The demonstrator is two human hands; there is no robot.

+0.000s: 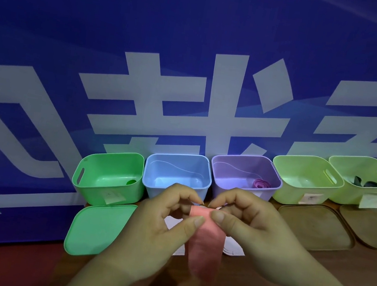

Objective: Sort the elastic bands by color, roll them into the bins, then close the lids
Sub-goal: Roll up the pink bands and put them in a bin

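In the head view, a pink band (204, 249) is held up over the counter (334, 272) at the middle of the picture, just in front of a row of bins. Its top end is pinched by the left hand (161, 226) and the right hand (250, 226). The fingers (218, 216) of both are curled in on a small roll formed at that end. The rest of the strip hangs loose toward six o'clock.

The band is judged to be thin, light and limp, with some stretch. The roll can be expected to spring open if the pinch is eased. The surface looks matt, so slipping seems unlikely. It is best held at the two edges of the rolled end, thumbs kept on the coil, with the tail left free to be wound in.

At one o'clock from the hands stands the purple bin (248, 159), and a pink roll (261, 184) can be seen in its near right corner. This bin is taken to be the one meant for the band. The blue bin (178, 156) is at twelve o'clock. The green bin (107, 194) is at ten o'clock, with a green roll (131, 182) inside. Two pale green bins (311, 160) are set at two o'clock, and dark bands (366, 183) lie in the farther one.

A green lid (98, 227) lies flat at eight o'clock and two brown lids (314, 223) at three o'clock. No lid has yet been put on.
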